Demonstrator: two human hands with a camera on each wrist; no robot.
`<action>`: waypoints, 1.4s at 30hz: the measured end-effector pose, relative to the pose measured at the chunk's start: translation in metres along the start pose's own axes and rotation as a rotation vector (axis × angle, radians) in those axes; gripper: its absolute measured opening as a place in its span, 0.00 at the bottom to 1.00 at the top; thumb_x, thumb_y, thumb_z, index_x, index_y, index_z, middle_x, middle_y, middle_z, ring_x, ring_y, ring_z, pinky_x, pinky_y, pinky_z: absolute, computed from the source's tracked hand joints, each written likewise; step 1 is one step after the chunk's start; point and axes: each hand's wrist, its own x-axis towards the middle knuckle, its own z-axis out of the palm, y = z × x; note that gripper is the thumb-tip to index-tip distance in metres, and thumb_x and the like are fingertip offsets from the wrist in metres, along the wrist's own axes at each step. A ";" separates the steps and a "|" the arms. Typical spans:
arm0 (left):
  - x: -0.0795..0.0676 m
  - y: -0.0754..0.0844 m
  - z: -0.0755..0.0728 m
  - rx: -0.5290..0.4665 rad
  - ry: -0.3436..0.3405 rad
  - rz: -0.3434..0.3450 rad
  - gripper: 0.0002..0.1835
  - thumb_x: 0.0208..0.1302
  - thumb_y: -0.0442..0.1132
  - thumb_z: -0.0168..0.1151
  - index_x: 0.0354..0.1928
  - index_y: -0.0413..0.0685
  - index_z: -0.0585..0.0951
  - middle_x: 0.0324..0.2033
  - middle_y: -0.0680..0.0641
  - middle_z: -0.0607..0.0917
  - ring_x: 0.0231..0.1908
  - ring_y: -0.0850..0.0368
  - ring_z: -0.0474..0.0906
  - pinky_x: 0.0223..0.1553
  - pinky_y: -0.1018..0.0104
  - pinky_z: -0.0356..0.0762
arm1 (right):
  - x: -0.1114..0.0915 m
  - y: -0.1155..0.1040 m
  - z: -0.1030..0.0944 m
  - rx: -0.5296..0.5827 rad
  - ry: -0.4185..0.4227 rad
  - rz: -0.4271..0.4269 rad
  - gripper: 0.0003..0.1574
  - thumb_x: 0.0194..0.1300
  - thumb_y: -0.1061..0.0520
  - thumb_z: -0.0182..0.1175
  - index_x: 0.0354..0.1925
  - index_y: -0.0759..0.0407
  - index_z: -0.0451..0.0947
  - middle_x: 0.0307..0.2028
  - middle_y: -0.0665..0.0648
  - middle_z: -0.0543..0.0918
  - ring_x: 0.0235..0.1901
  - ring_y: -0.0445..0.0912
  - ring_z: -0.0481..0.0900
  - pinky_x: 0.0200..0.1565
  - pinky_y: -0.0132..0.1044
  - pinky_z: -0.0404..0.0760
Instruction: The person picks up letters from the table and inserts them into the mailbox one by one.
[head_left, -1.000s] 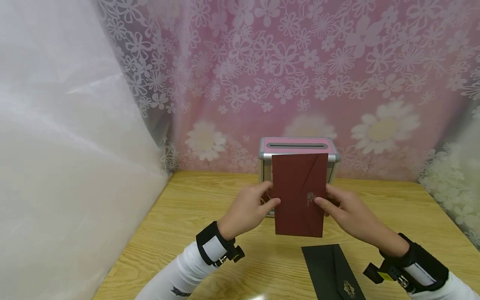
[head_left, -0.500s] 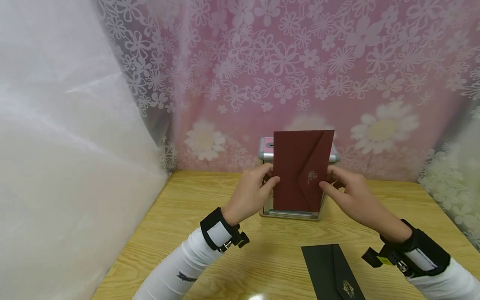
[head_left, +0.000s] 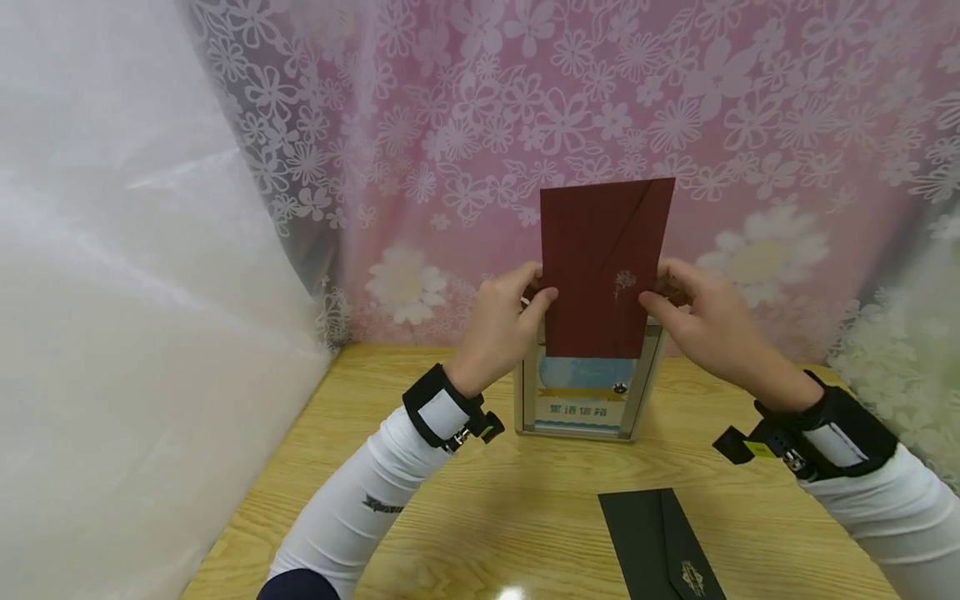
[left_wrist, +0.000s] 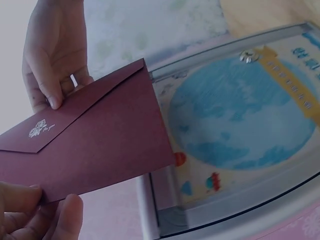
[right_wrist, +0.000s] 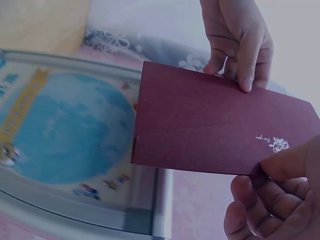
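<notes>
A dark red envelope (head_left: 592, 267) with a silver rose print stands upright in the head view, held up before a letter box (head_left: 588, 392) with a metal frame. My left hand (head_left: 501, 327) pinches its left edge between thumb and fingers. On the opposite edge, my right hand (head_left: 708, 329) pinches it the same way. Both wrist views show the envelope (left_wrist: 100, 135) near one end of the box's picture panel (right_wrist: 75, 127). In the head view the envelope covers the top of the box. A black envelope (head_left: 660, 542) with a gold emblem lies on the table nearer me.
The wooden table (head_left: 420, 500) carries the box at its back, close to a pink floral curtain (head_left: 450, 125). A pale sheet (head_left: 135, 292) hangs along the left side. Black camera straps wrap both wrists.
Both hands have raised the red envelope from low in front of the box to above its top, uncovering the lower front panel. The black envelope has stayed in place.
</notes>
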 end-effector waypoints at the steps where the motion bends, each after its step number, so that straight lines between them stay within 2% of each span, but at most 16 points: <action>1: 0.004 0.000 -0.001 0.005 0.007 0.010 0.02 0.67 0.33 0.57 0.39 0.42 0.78 0.27 0.49 0.82 0.24 0.67 0.73 0.26 0.70 0.75 | 0.004 0.000 -0.002 0.001 0.003 -0.001 0.03 0.68 0.63 0.56 0.40 0.59 0.74 0.31 0.54 0.80 0.29 0.46 0.75 0.28 0.34 0.69; 6: 0.019 -0.001 -0.003 0.040 0.043 0.041 0.02 0.67 0.33 0.56 0.38 0.41 0.78 0.26 0.50 0.81 0.25 0.66 0.73 0.24 0.69 0.74 | 0.019 0.000 -0.009 -0.010 0.010 0.014 0.07 0.69 0.61 0.55 0.45 0.58 0.75 0.35 0.53 0.82 0.33 0.45 0.77 0.33 0.36 0.72; 13: 0.033 0.000 -0.006 0.041 0.076 0.027 0.04 0.67 0.32 0.56 0.41 0.40 0.79 0.27 0.49 0.81 0.27 0.65 0.74 0.28 0.69 0.75 | 0.035 -0.003 -0.015 -0.049 0.048 -0.004 0.08 0.69 0.61 0.55 0.45 0.60 0.76 0.35 0.54 0.83 0.34 0.42 0.76 0.35 0.37 0.73; 21: 0.047 0.000 -0.008 0.072 0.109 0.012 0.05 0.68 0.33 0.56 0.42 0.42 0.79 0.29 0.49 0.82 0.30 0.64 0.74 0.27 0.68 0.73 | 0.047 -0.003 -0.021 -0.059 0.071 -0.002 0.10 0.69 0.60 0.54 0.47 0.60 0.76 0.37 0.54 0.82 0.36 0.40 0.74 0.39 0.39 0.71; 29: 0.054 -0.004 -0.003 0.113 0.114 -0.030 0.05 0.68 0.34 0.56 0.42 0.42 0.78 0.30 0.49 0.81 0.30 0.63 0.74 0.30 0.67 0.72 | 0.055 0.007 -0.018 -0.053 0.095 0.009 0.10 0.70 0.60 0.53 0.47 0.62 0.75 0.37 0.55 0.80 0.38 0.43 0.74 0.42 0.45 0.70; 34: 0.057 -0.009 0.001 0.100 0.112 -0.053 0.04 0.68 0.34 0.56 0.41 0.43 0.78 0.30 0.49 0.82 0.30 0.63 0.74 0.30 0.67 0.73 | 0.057 0.013 -0.014 -0.038 0.099 0.030 0.11 0.70 0.60 0.53 0.48 0.61 0.76 0.37 0.56 0.80 0.38 0.43 0.74 0.42 0.46 0.70; 42: 0.056 -0.021 0.011 0.129 0.087 -0.120 0.04 0.67 0.34 0.57 0.42 0.45 0.78 0.35 0.50 0.81 0.32 0.64 0.76 0.33 0.68 0.76 | 0.056 0.023 -0.008 -0.027 0.048 0.055 0.11 0.69 0.59 0.54 0.48 0.60 0.76 0.37 0.58 0.81 0.37 0.47 0.73 0.41 0.49 0.69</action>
